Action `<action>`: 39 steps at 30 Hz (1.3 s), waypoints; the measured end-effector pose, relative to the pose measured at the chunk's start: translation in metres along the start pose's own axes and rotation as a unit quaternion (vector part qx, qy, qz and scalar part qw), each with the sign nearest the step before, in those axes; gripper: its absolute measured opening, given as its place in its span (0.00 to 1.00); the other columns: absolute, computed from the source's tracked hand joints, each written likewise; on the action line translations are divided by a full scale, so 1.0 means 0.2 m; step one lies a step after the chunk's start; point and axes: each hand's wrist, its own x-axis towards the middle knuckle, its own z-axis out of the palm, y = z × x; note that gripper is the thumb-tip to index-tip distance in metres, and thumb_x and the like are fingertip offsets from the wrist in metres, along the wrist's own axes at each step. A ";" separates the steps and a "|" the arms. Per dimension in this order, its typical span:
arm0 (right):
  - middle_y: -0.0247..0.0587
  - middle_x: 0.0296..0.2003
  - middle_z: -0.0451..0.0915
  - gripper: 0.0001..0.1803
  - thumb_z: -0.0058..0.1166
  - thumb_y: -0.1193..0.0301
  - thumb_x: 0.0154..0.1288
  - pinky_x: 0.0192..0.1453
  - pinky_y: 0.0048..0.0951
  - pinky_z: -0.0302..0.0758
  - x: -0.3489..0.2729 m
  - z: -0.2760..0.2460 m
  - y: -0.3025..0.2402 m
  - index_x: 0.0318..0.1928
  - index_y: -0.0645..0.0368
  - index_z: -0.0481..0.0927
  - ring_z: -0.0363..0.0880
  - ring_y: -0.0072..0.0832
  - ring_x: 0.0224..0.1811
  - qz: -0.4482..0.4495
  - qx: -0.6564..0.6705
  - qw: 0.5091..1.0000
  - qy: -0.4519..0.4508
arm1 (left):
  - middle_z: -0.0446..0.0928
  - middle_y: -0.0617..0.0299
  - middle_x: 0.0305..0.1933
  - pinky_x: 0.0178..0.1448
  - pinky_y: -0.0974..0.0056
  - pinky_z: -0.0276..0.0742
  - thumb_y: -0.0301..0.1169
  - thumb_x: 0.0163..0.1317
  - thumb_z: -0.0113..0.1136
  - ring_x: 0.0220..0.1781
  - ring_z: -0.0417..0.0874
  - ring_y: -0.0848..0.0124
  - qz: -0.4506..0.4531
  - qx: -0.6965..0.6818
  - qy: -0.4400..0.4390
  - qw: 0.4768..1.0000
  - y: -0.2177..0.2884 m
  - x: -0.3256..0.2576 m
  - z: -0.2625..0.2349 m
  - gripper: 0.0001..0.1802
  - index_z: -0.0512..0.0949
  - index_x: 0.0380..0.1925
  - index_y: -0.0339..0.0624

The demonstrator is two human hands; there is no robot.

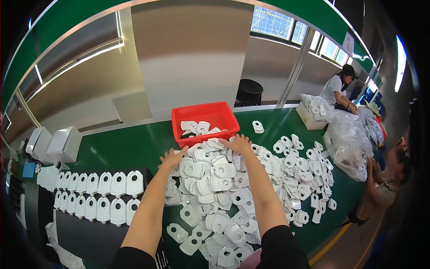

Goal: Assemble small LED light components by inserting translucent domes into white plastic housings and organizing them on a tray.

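Note:
A big heap of white plastic covers (204,179), each with a round hole, lies on the green table between my forearms. My left hand (172,158) rests at the heap's far left edge, its fingers spread. At the far right edge of the heap, my right hand (237,143) also has its fingers apart, touching the covers. Neither hand grips a cover. Just beyond both hands stands a red bin (206,110) with several white covers and something dark in it.
To my left, two rows of white covers (104,184) line a black surface (96,242), near white boxes (65,145). More loose covers (309,170) spread rightward. A plastic bag (347,141) lies at the right, beside a person (376,193); another person (336,89) sits farther back.

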 end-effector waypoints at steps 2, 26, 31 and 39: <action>0.56 0.62 0.56 0.66 0.46 0.25 0.31 0.66 0.48 0.49 0.02 0.02 -0.05 0.62 0.66 0.56 0.51 0.49 0.65 0.008 0.019 0.999 -0.031 | 0.45 0.51 0.69 0.65 0.35 0.37 0.75 0.41 0.40 0.70 0.40 0.47 -0.029 -0.059 0.002 0.998 0.01 0.03 0.04 0.56 0.52 0.65 0.47; 0.43 0.51 0.71 0.26 0.55 0.65 0.51 0.56 0.33 0.67 -0.90 -0.14 0.06 0.53 0.58 0.69 0.70 0.33 0.51 -0.461 0.160 0.807 -0.332 | 0.72 0.59 0.42 0.45 0.67 0.71 0.33 0.53 0.55 0.42 0.73 0.72 0.109 -0.140 -0.372 0.911 -0.12 -0.87 -0.05 0.24 0.65 0.50 0.41; 0.40 0.45 0.75 0.28 0.57 0.60 0.55 0.52 0.30 0.69 -0.89 -0.28 0.12 0.55 0.56 0.69 0.73 0.29 0.47 -0.442 0.144 0.804 -0.371 | 0.71 0.50 0.52 0.55 0.64 0.67 0.45 0.54 0.55 0.52 0.72 0.64 0.235 0.116 -0.477 0.839 -0.10 -0.93 -0.14 0.31 0.67 0.52 0.34; 0.48 0.44 0.75 0.24 0.61 0.66 0.48 0.50 0.38 0.71 0.14 -0.14 0.55 0.47 0.59 0.74 0.73 0.38 0.48 -0.190 0.137 0.951 0.201 | 0.72 0.51 0.46 0.52 0.55 0.66 0.48 0.53 0.54 0.50 0.70 0.55 0.511 0.229 0.080 0.824 0.26 -0.39 -0.05 0.27 0.72 0.45 0.38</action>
